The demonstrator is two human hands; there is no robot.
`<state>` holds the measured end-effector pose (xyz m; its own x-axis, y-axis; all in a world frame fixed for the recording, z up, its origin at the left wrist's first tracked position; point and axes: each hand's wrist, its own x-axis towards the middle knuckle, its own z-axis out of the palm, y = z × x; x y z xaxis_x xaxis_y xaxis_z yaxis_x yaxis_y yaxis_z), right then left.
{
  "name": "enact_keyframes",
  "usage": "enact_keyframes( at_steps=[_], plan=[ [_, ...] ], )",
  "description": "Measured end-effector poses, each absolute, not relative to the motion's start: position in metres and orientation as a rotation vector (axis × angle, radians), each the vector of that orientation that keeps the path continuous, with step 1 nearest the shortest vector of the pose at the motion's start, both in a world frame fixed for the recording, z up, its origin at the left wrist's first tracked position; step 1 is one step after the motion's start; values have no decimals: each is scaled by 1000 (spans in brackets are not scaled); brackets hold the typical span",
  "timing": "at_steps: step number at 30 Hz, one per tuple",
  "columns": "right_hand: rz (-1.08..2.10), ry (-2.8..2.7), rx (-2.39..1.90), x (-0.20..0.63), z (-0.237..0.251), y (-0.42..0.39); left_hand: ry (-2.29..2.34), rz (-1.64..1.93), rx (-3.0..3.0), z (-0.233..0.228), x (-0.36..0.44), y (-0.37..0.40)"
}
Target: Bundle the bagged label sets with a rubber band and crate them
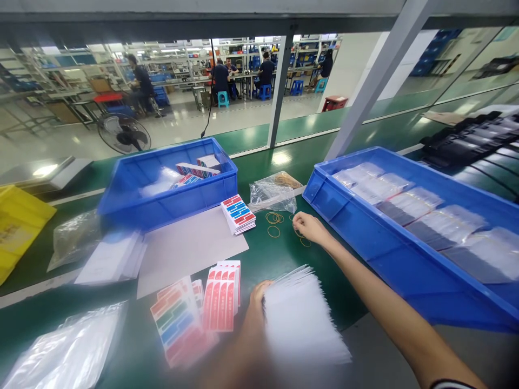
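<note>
My left hand point(259, 297) is closed around the left side of a thick stack of white sheets point(304, 319), whose edges fan out slightly. Over the green table, my right hand point(311, 227) pinches a thin rubber band at its fingertips, beside the blue bin on the right. Loose rubber bands point(274, 218) lie just left of those fingers. Behind them is a clear plastic bag point(273, 192) with more bands inside. Red-and-white label sheets point(221, 297) and a blurred multicoloured label sheet point(178, 319) lie left of my left hand.
A blue bin point(170, 208) holds printed sheets; another blue bin point(365, 227) holds bagged bundles. A stack of coloured cards point(238, 215) rests by a grey board point(186, 243). White booklets point(113, 256), plastic bags point(68, 351) and a yellow bin point(20, 229) sit left. Metal posts point(280, 92) rise behind.
</note>
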<state>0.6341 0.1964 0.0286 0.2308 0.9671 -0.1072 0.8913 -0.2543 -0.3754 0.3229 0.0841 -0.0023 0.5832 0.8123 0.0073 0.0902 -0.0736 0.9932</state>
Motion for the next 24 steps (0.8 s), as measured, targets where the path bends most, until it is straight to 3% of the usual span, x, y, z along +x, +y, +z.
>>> enact_keyframes(
  at_steps=[14, 24],
  plan=[
    [610, -1723, -2271, 568, 17, 223, 726, 745, 1682, -6, 325, 85],
    [1088, -1115, -1619, 601, 43, 185, 699, 743, 1777, -2, 328, 85]
  ],
)
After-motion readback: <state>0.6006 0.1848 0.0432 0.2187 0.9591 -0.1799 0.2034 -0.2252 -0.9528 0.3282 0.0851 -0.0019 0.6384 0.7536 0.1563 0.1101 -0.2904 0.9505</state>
